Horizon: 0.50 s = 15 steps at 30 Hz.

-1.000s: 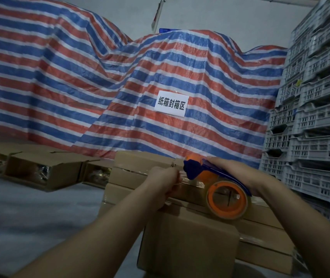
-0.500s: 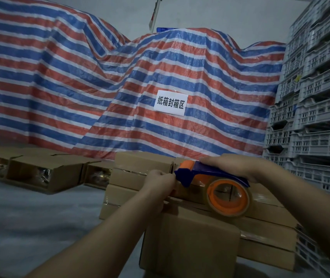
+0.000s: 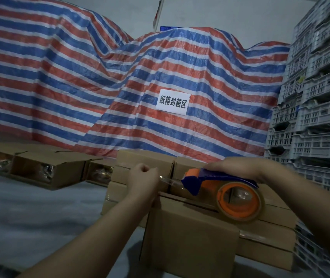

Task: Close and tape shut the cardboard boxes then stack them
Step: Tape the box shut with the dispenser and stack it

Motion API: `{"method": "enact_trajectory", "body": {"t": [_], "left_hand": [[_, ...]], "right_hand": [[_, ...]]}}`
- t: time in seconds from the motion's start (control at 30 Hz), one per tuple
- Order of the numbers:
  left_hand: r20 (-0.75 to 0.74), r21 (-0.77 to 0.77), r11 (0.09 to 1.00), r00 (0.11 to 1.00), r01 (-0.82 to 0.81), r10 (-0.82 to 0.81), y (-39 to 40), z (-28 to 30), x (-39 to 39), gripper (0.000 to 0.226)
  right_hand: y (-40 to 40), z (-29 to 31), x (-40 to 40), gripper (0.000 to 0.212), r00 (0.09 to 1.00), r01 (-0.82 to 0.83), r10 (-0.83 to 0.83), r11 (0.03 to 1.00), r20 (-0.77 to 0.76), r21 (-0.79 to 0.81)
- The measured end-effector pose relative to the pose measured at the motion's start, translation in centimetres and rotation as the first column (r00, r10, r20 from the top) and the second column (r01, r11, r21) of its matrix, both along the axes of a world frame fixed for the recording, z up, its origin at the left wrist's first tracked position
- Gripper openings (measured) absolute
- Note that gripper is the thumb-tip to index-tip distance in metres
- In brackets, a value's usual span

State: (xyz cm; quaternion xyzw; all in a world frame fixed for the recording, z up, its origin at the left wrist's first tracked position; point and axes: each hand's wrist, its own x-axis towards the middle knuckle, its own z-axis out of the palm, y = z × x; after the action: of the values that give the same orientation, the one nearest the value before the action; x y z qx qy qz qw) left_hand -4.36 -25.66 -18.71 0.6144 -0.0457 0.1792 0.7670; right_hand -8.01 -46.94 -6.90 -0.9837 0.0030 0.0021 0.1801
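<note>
A closed cardboard box point(image 3: 190, 235) stands right in front of me. Above its top, my right hand point(image 3: 238, 167) grips a blue and orange tape dispenser point(image 3: 226, 189) carrying a roll of clear tape. My left hand point(image 3: 143, 180) pinches the free end of the clear tape point(image 3: 170, 180) at the box's far left top edge. A short strip stretches between that hand and the dispenser's mouth. Behind the box sits a stack of closed cardboard boxes point(image 3: 144, 159), some with tape on them.
Several open boxes point(image 3: 45, 169) with shiny contents lie in a row on the grey floor point(image 3: 29, 213) at the left. A striped red, white and blue tarp point(image 3: 100, 87) with a white sign point(image 3: 173, 101) covers the back. Grey plastic crates point(image 3: 316, 109) are stacked high on the right.
The dispenser has drawn away to the right from my left hand, leaving a short strip of tape stretched between them. My left hand stays at the box's edge.
</note>
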Motion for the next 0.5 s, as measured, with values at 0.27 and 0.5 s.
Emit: {"method": "enact_trajectory", "body": {"t": [0.27, 0.5], "left_hand": [[-0.024, 0.219, 0.975, 0.999, -0.04, 0.046, 2.8, -2.6, 0.6, 0.013], [-0.044, 0.17, 0.985, 0.999, -0.017, 0.024, 3.0, -3.9, 1.2, 0.013]], "right_hand": [[2.9, 0.2, 2.7, 0.053, 0.995, 0.042, -0.058, 0.984, -0.083, -0.175], [2.9, 0.1, 3.9, 0.052, 0.989, 0.026, -0.051, 0.984, -0.137, -0.175]]}}
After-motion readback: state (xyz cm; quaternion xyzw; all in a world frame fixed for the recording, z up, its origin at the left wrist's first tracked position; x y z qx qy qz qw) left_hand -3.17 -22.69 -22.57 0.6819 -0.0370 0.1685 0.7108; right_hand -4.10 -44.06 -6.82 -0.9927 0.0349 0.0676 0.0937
